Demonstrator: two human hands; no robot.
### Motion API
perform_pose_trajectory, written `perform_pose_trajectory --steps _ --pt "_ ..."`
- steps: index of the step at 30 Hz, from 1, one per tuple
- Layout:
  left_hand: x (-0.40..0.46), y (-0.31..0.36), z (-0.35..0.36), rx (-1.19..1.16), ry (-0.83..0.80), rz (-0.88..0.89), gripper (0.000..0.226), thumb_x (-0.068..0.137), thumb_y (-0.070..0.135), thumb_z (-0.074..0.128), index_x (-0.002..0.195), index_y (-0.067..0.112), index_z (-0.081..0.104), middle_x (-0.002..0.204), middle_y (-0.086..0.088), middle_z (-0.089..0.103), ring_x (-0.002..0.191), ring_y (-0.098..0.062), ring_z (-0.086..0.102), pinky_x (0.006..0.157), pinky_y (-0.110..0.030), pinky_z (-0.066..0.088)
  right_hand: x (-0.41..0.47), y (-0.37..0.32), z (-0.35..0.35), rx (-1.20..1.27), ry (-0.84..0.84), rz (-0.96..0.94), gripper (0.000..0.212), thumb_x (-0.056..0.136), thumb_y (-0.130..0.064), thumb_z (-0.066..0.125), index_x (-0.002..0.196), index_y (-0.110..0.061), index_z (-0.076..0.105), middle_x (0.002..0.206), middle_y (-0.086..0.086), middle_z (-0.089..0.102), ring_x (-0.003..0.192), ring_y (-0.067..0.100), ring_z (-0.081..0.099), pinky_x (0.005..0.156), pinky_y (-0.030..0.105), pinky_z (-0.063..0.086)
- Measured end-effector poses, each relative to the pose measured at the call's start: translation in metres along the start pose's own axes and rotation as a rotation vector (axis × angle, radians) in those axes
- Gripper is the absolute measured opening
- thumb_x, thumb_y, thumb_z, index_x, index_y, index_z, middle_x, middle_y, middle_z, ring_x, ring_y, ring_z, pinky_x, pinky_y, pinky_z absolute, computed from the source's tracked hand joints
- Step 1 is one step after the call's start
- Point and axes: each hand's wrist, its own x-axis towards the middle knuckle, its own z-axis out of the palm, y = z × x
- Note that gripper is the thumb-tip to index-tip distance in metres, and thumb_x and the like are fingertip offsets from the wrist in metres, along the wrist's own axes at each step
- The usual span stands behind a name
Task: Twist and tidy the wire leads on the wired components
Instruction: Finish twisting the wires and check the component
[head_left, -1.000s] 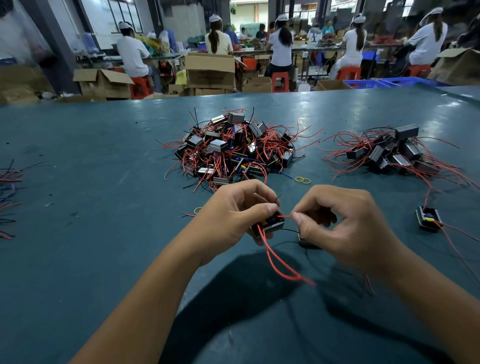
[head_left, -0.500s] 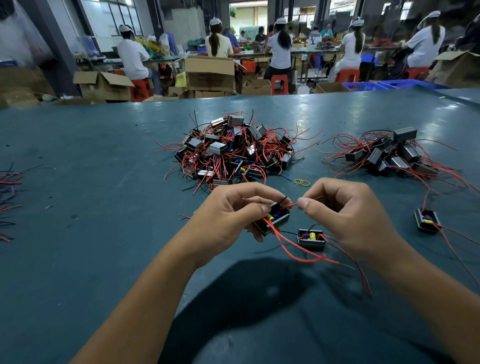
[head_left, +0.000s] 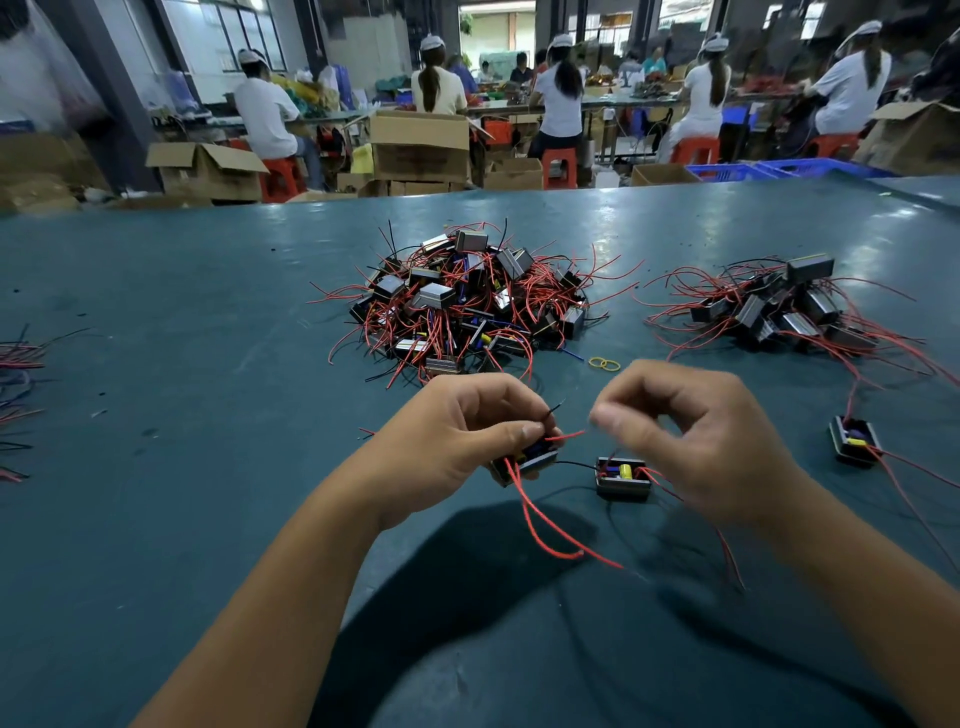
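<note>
A worker at a green bench (head_left: 156, 519) grips a small black wired part (head_left: 524, 462) in the left hand (head_left: 457, 447), fingers curled round it just above the table, its red wires (head_left: 550, 535) trailing down toward the worker. Half a second ago the right hand (head_left: 696, 436) was pinching a short red lead (head_left: 569, 435) at the part; now thumb and forefinger have drawn a little away, and the lead's tip pokes out free between the two hands. The right hand is motion-blurred, so whether it has anything fine between its curled fingertips cannot be told. That release suggests one twist is finished or the grip is being reset. A second part (head_left: 623, 477) lies on the bench just below the right hand, a third (head_left: 854, 441) off to the right, with a large tangled pile (head_left: 467, 306) and a smaller heap (head_left: 784, 306) beyond.
</note>
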Motion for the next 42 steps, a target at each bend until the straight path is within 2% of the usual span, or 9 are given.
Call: perform_pose_trajectory --steps 4,10,13,19,22,28,32,38,42 --pt "-0.004 -0.002 -0.014 0.07 -0.134 -0.086 0.008 0.094 0.003 0.063 0.101 0.003 0.066 0.102 -0.012 0.075 0.089 -0.012 0.069 0.077 -0.02 0.052 0.01 0.021 -0.013 -0.02 0.178 0.21 0.01 0.092 -0.02 0.062 0.084 -0.023 0.068 0.067 -0.006 0.066 0.063 0.009 0.059 0.062 0.022 0.047" --pt "-0.008 -0.006 -0.024 0.2 -0.316 -0.201 0.008 0.095 0.003 0.063 0.102 0.002 0.067 0.109 -0.014 0.074 0.098 -0.021 0.069 0.089 -0.03 0.054 0.003 0.029 0.004 -0.222 -0.104 0.262 0.013 0.091 -0.016 0.068 0.089 -0.029 0.07 0.082 -0.016 0.071 0.075 0.0 0.065 0.07 0.008 0.046" --pt "-0.008 -0.008 -0.026 0.335 -0.34 -0.219 0.009 0.093 0.005 0.067 0.101 0.006 0.071 0.101 -0.01 0.075 0.088 -0.01 0.067 0.084 -0.025 0.053 0.004 0.025 0.015 -0.173 -0.162 0.242 0.013 0.092 -0.016 0.068 0.097 -0.028 0.071 0.088 -0.02 0.072 0.083 -0.004 0.067 0.076 0.007 0.048" --pt "-0.001 -0.012 -0.018 0.467 -0.251 -0.165 0.005 0.091 0.022 0.073 0.09 0.017 0.073 0.08 0.008 0.071 0.06 0.008 0.055 0.061 -0.007 0.04 0.006 0.023 0.03 -0.168 -0.267 0.274 0.021 0.086 -0.017 0.075 0.107 -0.019 0.071 0.096 -0.011 0.073 0.087 -0.007 0.067 0.081 0.006 0.048" --pt "0.003 -0.018 -0.014 0.52 -0.181 -0.13 0.002 0.091 0.023 0.072 0.089 0.024 0.072 0.08 0.006 0.071 0.069 -0.001 0.06 0.068 -0.019 0.048 0.004 0.026 0.033 -0.242 -0.241 0.269 0.018 0.086 -0.014 0.074 0.103 -0.019 0.072 0.086 -0.014 0.071 0.081 -0.009 0.064 0.074 0.002 0.043" --pt "0.006 -0.022 -0.012 0.386 -0.08 -0.12 0.003 0.093 0.013 0.069 0.091 0.014 0.071 0.084 0.0 0.076 0.077 -0.009 0.068 0.074 -0.025 0.054 0.001 0.028 0.03 -0.3 -0.159 0.24 0.005 0.09 -0.019 0.07 0.089 -0.018 0.075 0.067 -0.017 0.065 0.063 -0.01 0.059 0.062 0.005 0.04" --pt "0.006 -0.023 -0.009 0.312 -0.021 -0.114 0.008 0.093 0.018 0.069 0.094 0.011 0.072 0.09 -0.006 0.076 0.089 -0.028 0.071 0.084 -0.039 0.055 -0.001 0.031 0.03 -0.276 -0.124 0.238 0.008 0.092 -0.027 0.069 0.093 -0.024 0.076 0.074 -0.015 0.068 0.069 -0.007 0.059 0.064 0.006 0.038" --pt "0.009 -0.026 -0.005 0.284 0.024 -0.047 0.001 0.092 0.012 0.07 0.093 0.012 0.071 0.08 0.008 0.07 0.076 -0.003 0.062 0.074 -0.017 0.048 -0.002 0.032 0.033 -0.042 -0.052 0.277 0.02 0.095 -0.032 0.06 0.11 -0.03 0.073 0.068 -0.009 0.068 0.054 0.002 0.055 0.058 0.015 0.045" --pt "0.01 -0.029 -0.004 0.223 0.024 -0.058 0.003 0.092 0.01 0.069 0.095 0.01 0.07 0.082 0.006 0.071 0.078 -0.005 0.064 0.076 -0.018 0.05 -0.003 0.034 0.033 -0.108 -0.085 0.285 0.024 0.1 -0.023 0.054 0.117 -0.025 0.071 0.065 -0.011 0.064 0.051 -0.003 0.052 0.056 0.006 0.037"
